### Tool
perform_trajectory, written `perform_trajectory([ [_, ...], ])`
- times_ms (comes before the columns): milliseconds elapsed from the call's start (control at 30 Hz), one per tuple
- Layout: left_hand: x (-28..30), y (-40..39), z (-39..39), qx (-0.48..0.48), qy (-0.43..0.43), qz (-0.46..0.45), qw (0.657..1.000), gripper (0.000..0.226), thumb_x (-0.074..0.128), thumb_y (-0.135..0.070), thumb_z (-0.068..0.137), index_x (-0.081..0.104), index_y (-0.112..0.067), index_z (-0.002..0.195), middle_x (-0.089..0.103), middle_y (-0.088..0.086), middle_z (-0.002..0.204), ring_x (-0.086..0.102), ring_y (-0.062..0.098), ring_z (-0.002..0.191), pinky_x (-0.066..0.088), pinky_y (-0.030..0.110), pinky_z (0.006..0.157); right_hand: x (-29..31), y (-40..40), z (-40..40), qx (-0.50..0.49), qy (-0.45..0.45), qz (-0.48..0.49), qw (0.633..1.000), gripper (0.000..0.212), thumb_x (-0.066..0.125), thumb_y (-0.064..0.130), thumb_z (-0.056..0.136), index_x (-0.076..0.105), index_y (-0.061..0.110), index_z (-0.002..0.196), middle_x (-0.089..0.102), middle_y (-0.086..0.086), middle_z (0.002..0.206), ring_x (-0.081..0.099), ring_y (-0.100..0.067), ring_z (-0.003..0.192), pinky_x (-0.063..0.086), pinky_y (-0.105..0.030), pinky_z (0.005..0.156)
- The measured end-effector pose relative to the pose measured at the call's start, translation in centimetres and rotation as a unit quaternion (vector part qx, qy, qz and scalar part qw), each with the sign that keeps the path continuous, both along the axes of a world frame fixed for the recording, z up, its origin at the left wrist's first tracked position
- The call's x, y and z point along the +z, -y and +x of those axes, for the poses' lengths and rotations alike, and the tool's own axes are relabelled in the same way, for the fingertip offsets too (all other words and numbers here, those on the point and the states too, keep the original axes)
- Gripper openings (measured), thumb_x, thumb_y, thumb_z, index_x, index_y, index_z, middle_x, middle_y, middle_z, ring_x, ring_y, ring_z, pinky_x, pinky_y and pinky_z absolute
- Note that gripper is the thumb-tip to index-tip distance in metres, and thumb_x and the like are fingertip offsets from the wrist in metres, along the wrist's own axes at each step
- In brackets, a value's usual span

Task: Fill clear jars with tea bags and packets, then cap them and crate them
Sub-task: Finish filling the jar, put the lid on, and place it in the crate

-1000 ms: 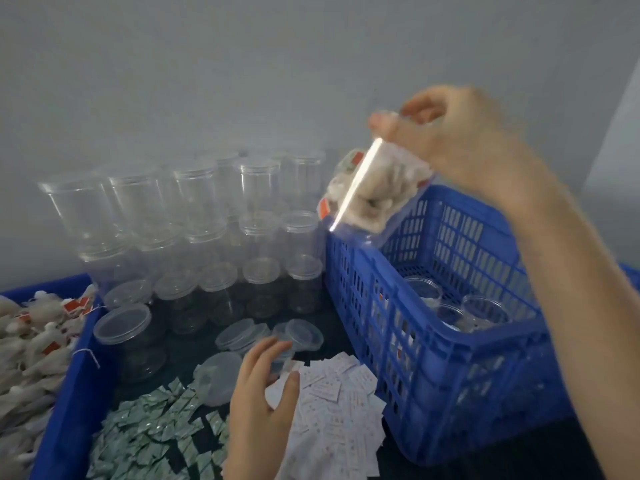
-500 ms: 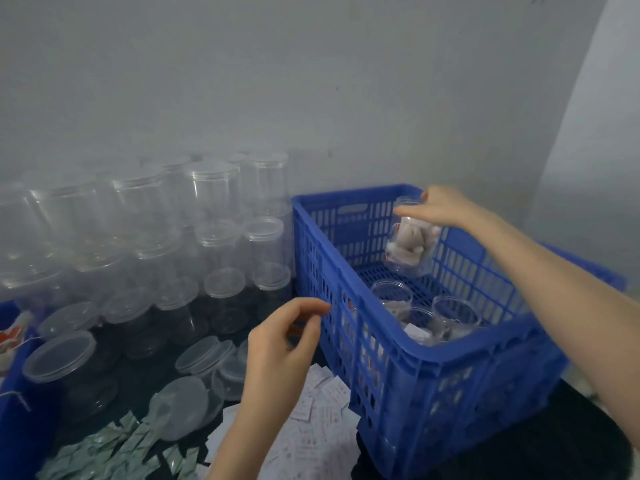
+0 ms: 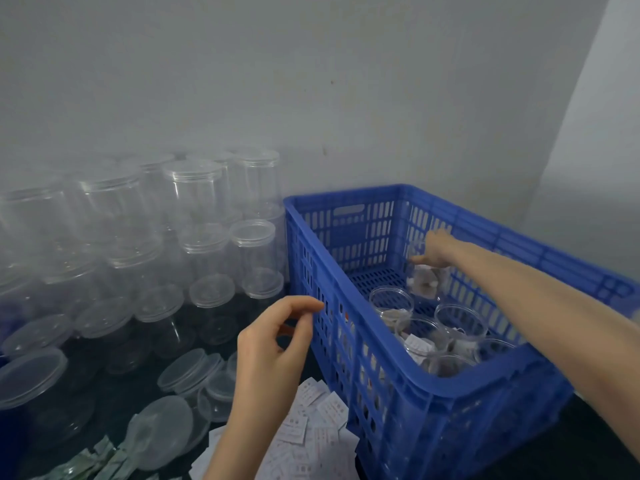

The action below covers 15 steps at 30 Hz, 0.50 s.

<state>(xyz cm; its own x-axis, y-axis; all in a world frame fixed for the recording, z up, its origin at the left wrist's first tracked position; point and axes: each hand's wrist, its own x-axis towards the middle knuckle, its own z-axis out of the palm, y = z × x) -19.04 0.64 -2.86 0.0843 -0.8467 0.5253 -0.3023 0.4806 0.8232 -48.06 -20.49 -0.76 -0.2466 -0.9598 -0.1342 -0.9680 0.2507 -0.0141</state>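
The right hand [image 3: 434, 251] is reaching deep into the blue crate [image 3: 398, 368], its grip closing over the top of a filled jar [image 3: 427, 280] that is standing upright on the crate floor against the far wall — fingers wrapping the rim, thumb on the near side. Nearer in the crate, several other jars [image 3: 453, 323] are sitting in a cluster, tea bags and paper tags showing through their clear walls (their lids are hard to make out). The left hand [image 3: 273, 355] is hovering just outside the crate's left wall, thumb and forefinger nearly pinching, holding nothing. Below it, white packets [image 3: 311, 431] are lying scattered on the dark desk [image 3: 114, 344], with green packets [image 3: 104, 462] at the lower left and loose lids [image 3: 188, 368] beside them. Empty jars [image 3: 194, 192] are standing stacked in rows against the wall.
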Motion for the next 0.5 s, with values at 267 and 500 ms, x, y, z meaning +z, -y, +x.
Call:
perform_trajectory([
  [267,0.3,0.9,0.0,-0.004,-0.015,0.000,1.000,0.028,0.058,-0.004,0.091,0.071,-0.028,0.087,0.066,-0.020,0.077,0.058,-0.002,0.069,0.041,0.007,0.063,-3.4,-1.0,1.0,0.086,-0.094,0.143,0.982,0.072,0.055,0.052,0.097,0.037,0.002,0.146,0.047,-0.014,0.147,0.050,-0.030,0.131,0.042,-0.036,0.102],
  [500,0.5,0.7,0.6,0.006,-0.029,0.010,1.000,0.030,0.058,-0.004,0.091,0.070,-0.031,0.086,0.069,-0.016,0.085,0.061,0.007,0.072,0.046,0.013,0.059,-3.3,-1.5,1.4,0.104,-0.104,0.194,0.970,0.085,0.057,0.050,0.096,0.017,0.004,0.156,0.036,-0.012,0.156,0.048,-0.029,0.134,0.043,-0.036,0.107],
])
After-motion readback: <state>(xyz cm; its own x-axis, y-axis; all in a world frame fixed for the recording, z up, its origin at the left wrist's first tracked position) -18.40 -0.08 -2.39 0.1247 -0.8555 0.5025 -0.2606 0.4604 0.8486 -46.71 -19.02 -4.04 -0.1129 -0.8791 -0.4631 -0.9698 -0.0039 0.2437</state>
